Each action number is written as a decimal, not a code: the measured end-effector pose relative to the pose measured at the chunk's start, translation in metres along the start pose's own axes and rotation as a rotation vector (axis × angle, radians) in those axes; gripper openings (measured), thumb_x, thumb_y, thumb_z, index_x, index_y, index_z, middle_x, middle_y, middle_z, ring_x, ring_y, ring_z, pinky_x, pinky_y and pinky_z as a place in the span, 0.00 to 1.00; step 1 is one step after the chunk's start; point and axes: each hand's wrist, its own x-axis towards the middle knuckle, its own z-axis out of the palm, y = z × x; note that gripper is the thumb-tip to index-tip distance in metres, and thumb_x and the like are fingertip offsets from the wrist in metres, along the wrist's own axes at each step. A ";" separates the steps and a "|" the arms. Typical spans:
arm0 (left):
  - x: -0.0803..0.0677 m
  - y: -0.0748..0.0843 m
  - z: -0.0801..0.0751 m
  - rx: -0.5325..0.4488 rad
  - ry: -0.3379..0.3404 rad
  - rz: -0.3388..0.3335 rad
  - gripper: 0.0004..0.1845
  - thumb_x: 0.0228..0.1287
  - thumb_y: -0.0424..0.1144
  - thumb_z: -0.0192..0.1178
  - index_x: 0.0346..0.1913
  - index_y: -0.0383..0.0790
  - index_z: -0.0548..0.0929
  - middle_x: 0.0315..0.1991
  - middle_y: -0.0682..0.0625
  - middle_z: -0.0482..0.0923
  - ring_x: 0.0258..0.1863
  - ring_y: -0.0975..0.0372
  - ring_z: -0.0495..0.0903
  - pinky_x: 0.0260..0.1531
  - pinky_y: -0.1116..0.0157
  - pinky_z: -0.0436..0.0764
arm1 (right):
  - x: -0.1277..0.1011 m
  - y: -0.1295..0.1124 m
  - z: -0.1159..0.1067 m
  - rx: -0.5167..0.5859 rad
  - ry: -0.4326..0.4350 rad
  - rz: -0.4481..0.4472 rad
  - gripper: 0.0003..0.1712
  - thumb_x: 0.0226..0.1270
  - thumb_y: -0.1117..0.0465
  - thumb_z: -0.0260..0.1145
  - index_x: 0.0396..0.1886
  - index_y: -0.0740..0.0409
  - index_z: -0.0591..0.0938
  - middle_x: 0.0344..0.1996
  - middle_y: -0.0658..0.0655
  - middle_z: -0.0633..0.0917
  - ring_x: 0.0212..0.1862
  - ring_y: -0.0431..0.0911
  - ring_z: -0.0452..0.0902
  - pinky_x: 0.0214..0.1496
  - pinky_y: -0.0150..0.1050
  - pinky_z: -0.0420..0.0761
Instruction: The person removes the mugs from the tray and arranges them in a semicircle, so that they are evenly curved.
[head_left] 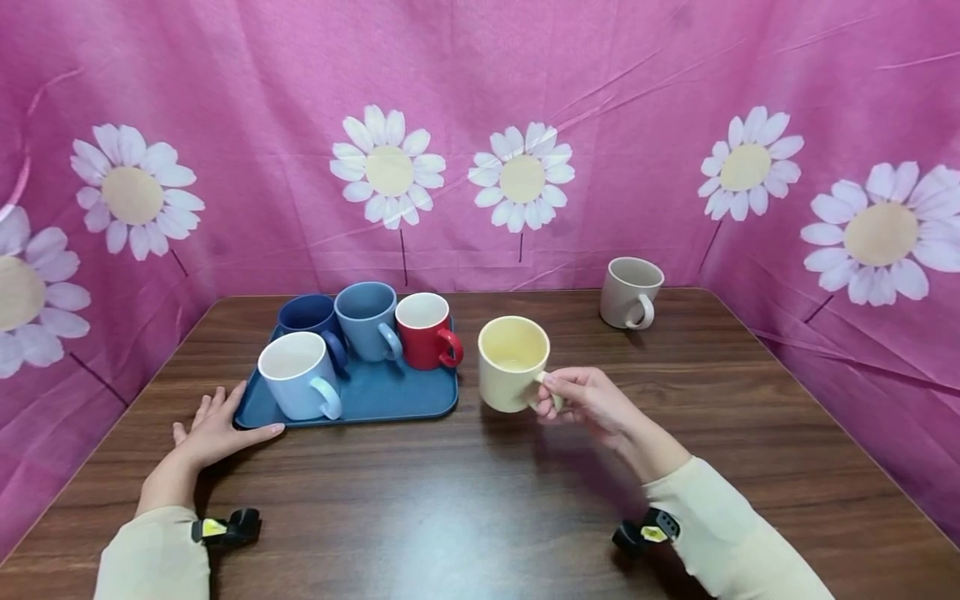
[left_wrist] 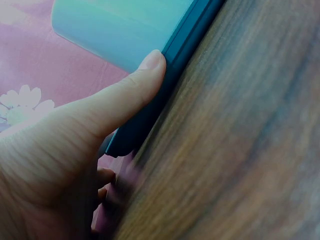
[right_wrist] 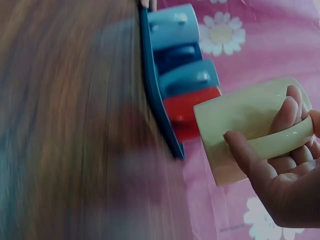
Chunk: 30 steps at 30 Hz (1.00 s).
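My right hand [head_left: 581, 404] grips the handle of a pale yellow mug [head_left: 513, 367], held upright just right of the blue tray [head_left: 397, 404]. In the right wrist view the fingers wrap round the handle of the yellow mug [right_wrist: 240, 125]. At the tray's front left corner my left hand [head_left: 217, 429] rests with fingers spread, its thumb [left_wrist: 135, 85] along the front rim. On the tray stand a light blue mug [head_left: 296, 383], a dark blue mug [head_left: 306, 313], a medium blue mug [head_left: 365, 321] and a red mug [head_left: 423, 342].
A grey-beige mug [head_left: 626, 293] stands at the table's back right. Round the brown wooden table [head_left: 450, 508] hangs a pink cloth [head_left: 480, 67] with large daisies. Each sleeve carries a black wrist device [head_left: 225, 528].
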 end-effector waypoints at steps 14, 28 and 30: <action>0.000 0.000 0.000 0.013 0.001 0.000 0.54 0.49 0.61 0.54 0.64 0.31 0.37 0.58 0.21 0.32 0.57 0.35 0.26 0.37 0.31 0.30 | 0.009 -0.001 -0.058 0.034 0.166 0.006 0.17 0.65 0.66 0.48 0.20 0.57 0.79 0.18 0.53 0.81 0.22 0.40 0.76 0.37 0.44 0.76; 0.000 0.000 -0.001 0.016 0.002 0.000 0.54 0.49 0.61 0.54 0.65 0.31 0.37 0.58 0.21 0.31 0.57 0.35 0.26 0.37 0.31 0.29 | 0.042 0.003 -0.099 0.093 0.296 0.032 0.17 0.66 0.63 0.49 0.19 0.58 0.78 0.16 0.53 0.79 0.23 0.42 0.76 0.35 0.43 0.77; 0.000 0.000 -0.001 0.017 0.004 0.000 0.54 0.49 0.61 0.54 0.65 0.31 0.37 0.58 0.21 0.31 0.57 0.35 0.26 0.37 0.31 0.29 | 0.046 0.002 -0.105 0.078 0.311 0.035 0.17 0.66 0.63 0.49 0.20 0.58 0.78 0.16 0.52 0.79 0.22 0.42 0.76 0.34 0.42 0.76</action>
